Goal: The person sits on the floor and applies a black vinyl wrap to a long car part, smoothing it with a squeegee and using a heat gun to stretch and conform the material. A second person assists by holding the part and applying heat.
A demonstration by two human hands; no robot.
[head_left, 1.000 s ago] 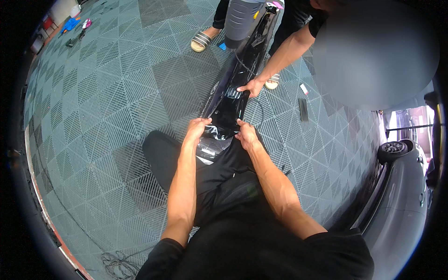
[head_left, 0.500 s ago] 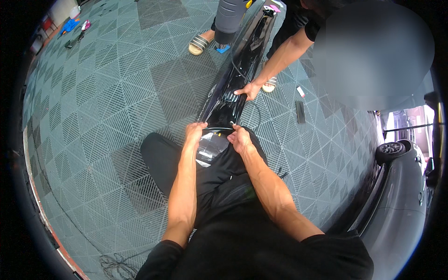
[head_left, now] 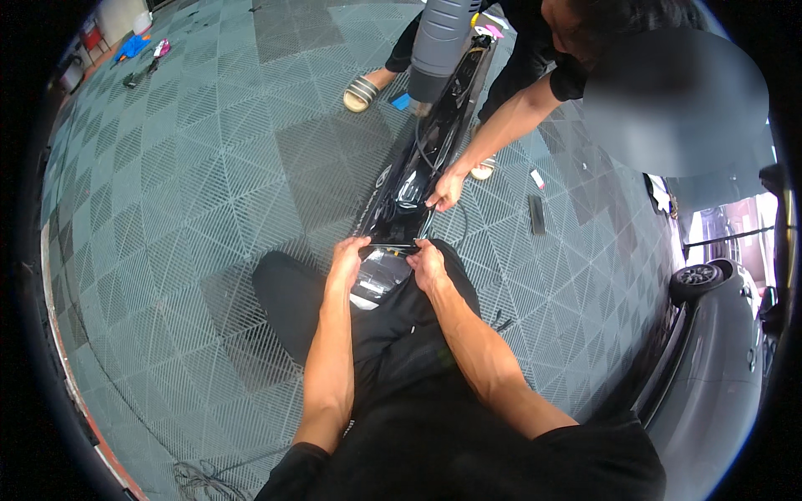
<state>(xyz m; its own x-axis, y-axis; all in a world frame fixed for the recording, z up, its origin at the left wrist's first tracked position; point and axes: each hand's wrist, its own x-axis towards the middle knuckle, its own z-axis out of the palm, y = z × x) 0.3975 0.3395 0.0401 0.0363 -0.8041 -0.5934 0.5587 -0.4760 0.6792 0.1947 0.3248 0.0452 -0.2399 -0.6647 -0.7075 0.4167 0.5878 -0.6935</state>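
Note:
A long, glossy black panel point(head_left: 434, 134) stretches away from my lap, its surface wrinkled and shiny. At its near end my left hand point(head_left: 345, 261) pinches the left corner of a clear plastic film point(head_left: 380, 277). The film's right corner is pinched in my right hand point(head_left: 428, 265). Between my hands the edge runs taut, and loose film hangs over my lap. A co-worker's hand point(head_left: 449, 194) presses on the panel's right side, just beyond my right hand. Over the panel's far half hangs a grey heat gun point(head_left: 440, 50); who holds it is hidden.
Sandalled feet point(head_left: 361, 93) of the co-worker are beside the panel. A dark flat strip point(head_left: 536, 215) and a small white-and-red item point(head_left: 537, 179) lie on the tiled floor point(head_left: 209, 167). A grey car point(head_left: 710, 376) stands at right; a cable point(head_left: 205, 480) is coiled lower left.
The co-worker's hand has slid along the panel toward me, and their head leans further into view. The heat gun has shifted slightly right and nearer. My hands keep their grip.

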